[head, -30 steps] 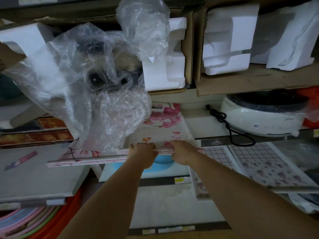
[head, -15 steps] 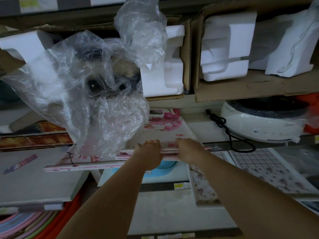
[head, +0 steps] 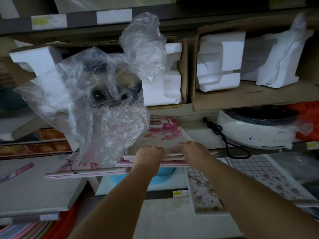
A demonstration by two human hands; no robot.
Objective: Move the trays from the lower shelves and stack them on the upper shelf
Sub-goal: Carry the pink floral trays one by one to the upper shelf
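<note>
A flowered tray [head: 165,135] is being held at its near edge by both hands on the middle shelf, resting on top of a stack of trays [head: 86,171] of the same pink blossom pattern. The left hand [head: 149,155] is being seen knuckles up with its fingers curled over the tray's near rim; the right hand [head: 194,149] is being curled over the same rim just to the right. The fingertips of both hands are being hidden behind the knuckles and the rim. The far left part of the tray and much of the stack are being covered by a crumpled plastic bag [head: 96,104] hanging down from the shelf above; something dark is being blurred inside it and cannot be made out. White foam blocks [head: 219,64] are being kept in cardboard boxes [head: 241,97] on that upper shelf. To the right, a white cooker [head: 255,131] with a black cord [head: 222,135] is being cut partly by plastic wrap. Below, on a lower shelf, checked trays with small flowers [head: 259,178] are lying partly hidden under the right forearm, and a blue item [head: 164,172] is being mostly hidden beneath the hands
</note>
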